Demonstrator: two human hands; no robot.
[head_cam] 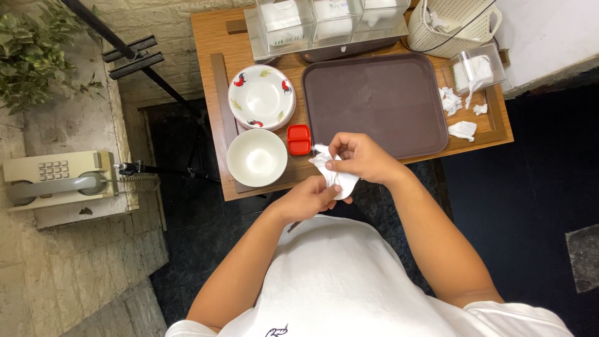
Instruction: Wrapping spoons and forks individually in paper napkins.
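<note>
A crumpled white tissue (337, 178) is held between both hands, just over the near edge of the wooden table (215, 37). My right hand (359, 156) pinches its upper part. My left hand (312, 196) grips its lower end from below. Beyond the hands lies a brown tray (374, 103) with nothing on it. Left of the tissue stand a small red two-part dish (299, 139) and a white bowl (257, 158).
A stack of patterned plates (262, 97) sits behind the bowl. Clear plastic containers (312, 22) line the back, with a white woven basket (452, 25) and a clear tissue box (477, 68) at right. Crumpled tissues (458, 115) lie near the tray. A wall telephone (56, 178) hangs left.
</note>
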